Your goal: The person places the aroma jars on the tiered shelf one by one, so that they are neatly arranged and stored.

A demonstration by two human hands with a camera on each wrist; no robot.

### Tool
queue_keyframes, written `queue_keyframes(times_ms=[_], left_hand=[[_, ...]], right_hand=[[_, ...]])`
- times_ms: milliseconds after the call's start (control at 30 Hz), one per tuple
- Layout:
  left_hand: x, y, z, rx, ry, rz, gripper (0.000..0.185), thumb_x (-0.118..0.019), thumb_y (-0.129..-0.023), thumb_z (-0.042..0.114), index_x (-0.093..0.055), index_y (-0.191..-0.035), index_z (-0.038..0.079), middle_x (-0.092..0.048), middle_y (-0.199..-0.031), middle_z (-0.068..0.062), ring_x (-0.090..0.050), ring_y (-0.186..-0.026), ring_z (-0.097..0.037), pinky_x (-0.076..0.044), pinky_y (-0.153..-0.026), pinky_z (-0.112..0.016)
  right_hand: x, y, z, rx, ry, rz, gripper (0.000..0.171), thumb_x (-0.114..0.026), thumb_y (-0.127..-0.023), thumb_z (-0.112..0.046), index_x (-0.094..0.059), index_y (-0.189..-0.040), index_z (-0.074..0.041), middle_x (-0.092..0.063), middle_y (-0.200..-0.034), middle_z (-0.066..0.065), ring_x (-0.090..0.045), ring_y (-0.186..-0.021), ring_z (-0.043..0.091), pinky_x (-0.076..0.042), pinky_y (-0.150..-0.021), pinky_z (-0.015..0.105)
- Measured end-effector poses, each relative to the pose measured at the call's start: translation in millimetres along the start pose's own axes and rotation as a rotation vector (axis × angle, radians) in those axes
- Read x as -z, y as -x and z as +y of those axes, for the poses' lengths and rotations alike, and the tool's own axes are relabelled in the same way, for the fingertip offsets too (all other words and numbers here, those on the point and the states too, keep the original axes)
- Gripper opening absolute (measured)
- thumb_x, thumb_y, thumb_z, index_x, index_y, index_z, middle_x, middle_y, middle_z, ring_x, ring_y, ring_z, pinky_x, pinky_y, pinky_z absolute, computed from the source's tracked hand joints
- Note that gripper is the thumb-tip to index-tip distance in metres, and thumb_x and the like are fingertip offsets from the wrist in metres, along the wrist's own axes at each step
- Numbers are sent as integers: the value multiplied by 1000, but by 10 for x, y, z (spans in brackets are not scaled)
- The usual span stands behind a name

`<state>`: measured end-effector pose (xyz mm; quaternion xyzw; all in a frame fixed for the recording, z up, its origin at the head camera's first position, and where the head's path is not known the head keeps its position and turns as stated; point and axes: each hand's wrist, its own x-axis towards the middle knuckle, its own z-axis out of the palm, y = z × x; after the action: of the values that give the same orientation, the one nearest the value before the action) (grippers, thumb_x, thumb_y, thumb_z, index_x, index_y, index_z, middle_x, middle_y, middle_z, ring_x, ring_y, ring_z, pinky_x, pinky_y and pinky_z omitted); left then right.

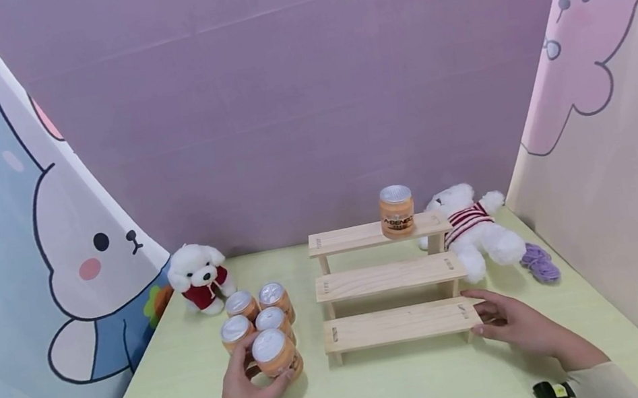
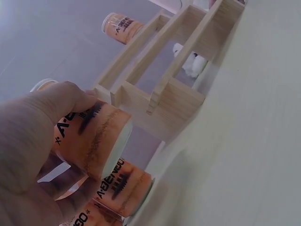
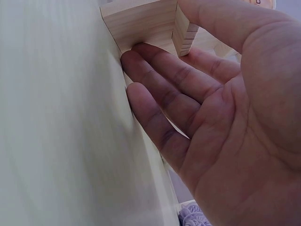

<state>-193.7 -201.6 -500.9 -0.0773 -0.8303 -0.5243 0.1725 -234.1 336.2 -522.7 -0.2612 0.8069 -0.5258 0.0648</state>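
Observation:
A three-step wooden rack (image 1: 390, 277) stands mid-table. One orange jar (image 1: 397, 211) with a silver lid sits on its top step, also seen in the left wrist view as the far jar (image 2: 121, 27). Several more orange jars (image 1: 258, 311) cluster left of the rack. My left hand (image 1: 246, 389) grips the nearest jar (image 1: 273, 353), seen close up as the held jar (image 2: 94, 134), thumb on its side. My right hand (image 1: 510, 322) lies with straight fingers against the right end of the rack's lowest step (image 3: 141, 21), fingers (image 3: 164, 89) touching the wood.
A white plush dog in red (image 1: 201, 278) sits at the back left. A white plush bear in a striped shirt (image 1: 472, 225) lies right of the rack, with a purple yarn piece (image 1: 539, 262) beside it. Cartoon-printed panels wall the yellow-green table (image 1: 407, 390) on three sides.

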Motion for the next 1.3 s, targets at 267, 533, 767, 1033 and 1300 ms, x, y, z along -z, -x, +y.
queue_keyframes(times_ms=[267,533,767,1033,1300], left_hand=[[2,-56,87,-13,5,-15,83,-97,-76,23,-52,-145,16,-62,-130,-1,-61,-109,-18,-56,-89,-31],[17,-160,215,-36,-2,-28,85,-97,-76,23,-50,-146,19,-61,-133,-1,-60,-112,-19,-56,-92,-34],[13,-279,336,-59,16,-24,86,-98,-75,19,-50,-146,15,-62,-127,-4,-61,-109,-21,-58,-92,-37],[-11,-409,469,-128,1,-37,83,-96,-77,19,-50,-147,13,-61,-130,-2,-60,-112,-18,-58,-92,-35],[-47,-561,586,-187,42,-32,77,-94,-79,15,-52,-144,12,-61,-129,0,-60,-110,-18,-56,-90,-31]], right_hand=[[2,3,-3,-8,3,3,71,-70,-101,-11,-31,-159,4,-68,-130,25,-70,-112,20,-58,-89,27],[1,-5,8,-17,7,11,71,-70,-101,-12,-32,-159,4,-68,-130,24,-70,-112,19,-58,-89,27],[3,-9,22,-23,17,6,72,-71,-101,-14,-32,-160,2,-69,-130,23,-70,-112,18,-58,-89,28],[4,-7,36,-30,23,1,73,-70,-102,-15,-31,-160,1,-68,-131,22,-70,-113,17,-58,-90,27],[9,-4,5,-10,23,2,72,-70,-102,-13,-31,-160,2,-68,-131,23,-70,-112,19,-58,-90,27]])
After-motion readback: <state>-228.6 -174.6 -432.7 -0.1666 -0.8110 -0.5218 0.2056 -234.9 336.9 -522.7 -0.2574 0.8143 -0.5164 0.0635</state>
